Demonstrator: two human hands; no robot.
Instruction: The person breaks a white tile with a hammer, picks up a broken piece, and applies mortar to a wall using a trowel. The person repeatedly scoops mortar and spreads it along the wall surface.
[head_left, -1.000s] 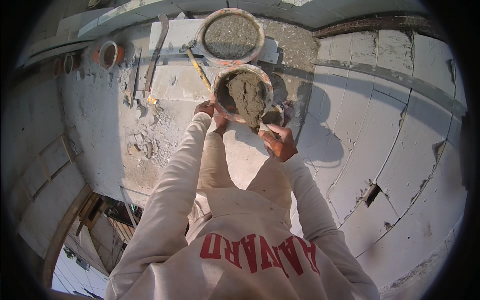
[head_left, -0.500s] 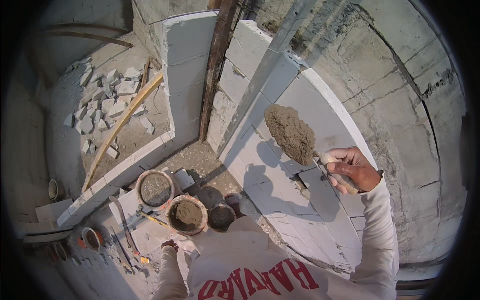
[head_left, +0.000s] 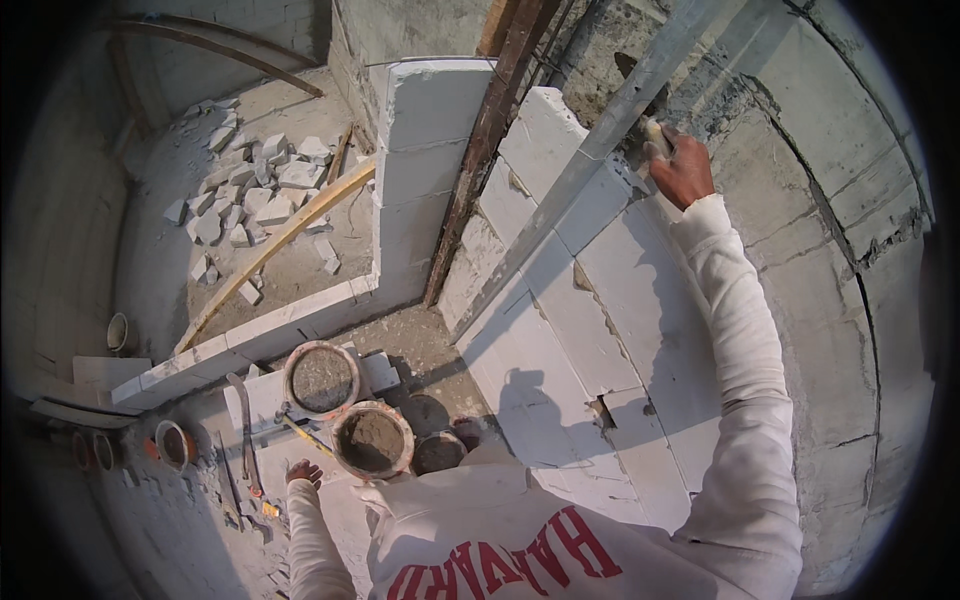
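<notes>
My right hand is stretched far up to the top of the white block wall, its fingers wrapped round the pale handle of a trowel. The blade is mostly hidden beside the metal post, where the block wall meets the rough grey concrete wall; how much mortar is on it I cannot tell. Low at my left side, my left hand hangs with its fingers apart and nothing in them. Nearest to it stands a bucket of mortar.
Another full bucket and a smaller dark one stand close by. A hand saw and other tools lie at left. Beyond a low block wall are a curved wooden strip and broken block pieces.
My right hand has carried the mortar-loaded trowel up and away to the wall's top by the post. The left hand has shifted slightly left, and the view has moved.
</notes>
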